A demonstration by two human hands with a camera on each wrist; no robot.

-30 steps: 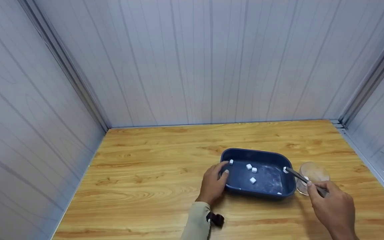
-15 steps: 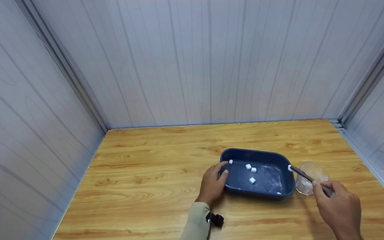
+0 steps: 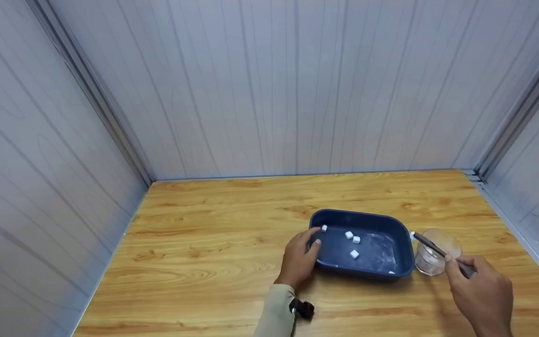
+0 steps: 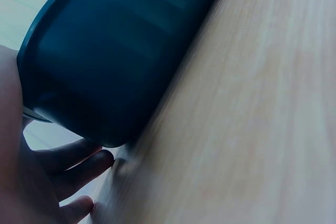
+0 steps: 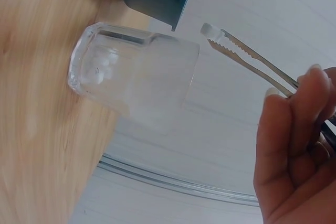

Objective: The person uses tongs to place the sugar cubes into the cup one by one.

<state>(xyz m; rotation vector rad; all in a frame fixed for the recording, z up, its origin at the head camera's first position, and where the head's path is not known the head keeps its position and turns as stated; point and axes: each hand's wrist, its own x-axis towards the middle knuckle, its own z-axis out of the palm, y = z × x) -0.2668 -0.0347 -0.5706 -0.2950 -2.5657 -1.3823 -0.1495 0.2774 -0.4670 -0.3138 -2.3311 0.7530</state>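
Observation:
In the head view my left hand [image 3: 299, 260] grips the left end of a dark blue rectangular tray [image 3: 382, 216], with the thumb over its rim. The left wrist view shows its fingers [image 4: 86, 169] against the outside of the tray wall. My right hand [image 3: 482, 292] pinches a pair of metal tweezers [image 5: 249, 51] with toothed inner edges. A small white cube [image 5: 209, 30] sits between their tips, just past the tray's right rim and beside the mouth of a clear glass [image 5: 142, 72]. White cubes show blurred in the bottom of the glass. Several more white cubes [image 3: 354, 254] lie in the tray.
The glass stands upright against the right side of the tray on a wood-grain table [image 3: 213, 243]. Pale panelled walls [image 3: 269, 93] close in the back and both sides. A dark band [image 3: 302, 308] is on the left wrist.
The tweezers have carried the white cube rightward and out of the tray, over its right rim to the glass. My left hand and the tray have stayed put.

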